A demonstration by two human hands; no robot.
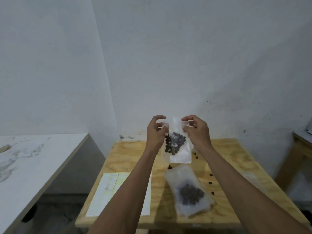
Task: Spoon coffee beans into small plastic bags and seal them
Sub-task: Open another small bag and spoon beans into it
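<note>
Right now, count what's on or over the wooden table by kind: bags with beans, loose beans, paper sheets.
Bags with coffee beans: 2, held bag and lying bag
Loose beans: about 8, some blurred
Paper sheets: 1
Total: about 11

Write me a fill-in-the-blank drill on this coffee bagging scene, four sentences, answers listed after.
1. The left hand and right hand pinch the top of the held bag above the ____ table.
2. The held bag contains coffee ____.
3. A second bag lies ____ on the table.
4. The paper sheet lies to the ____ of the second bag.

Answers: wooden; beans; flat; left
</note>
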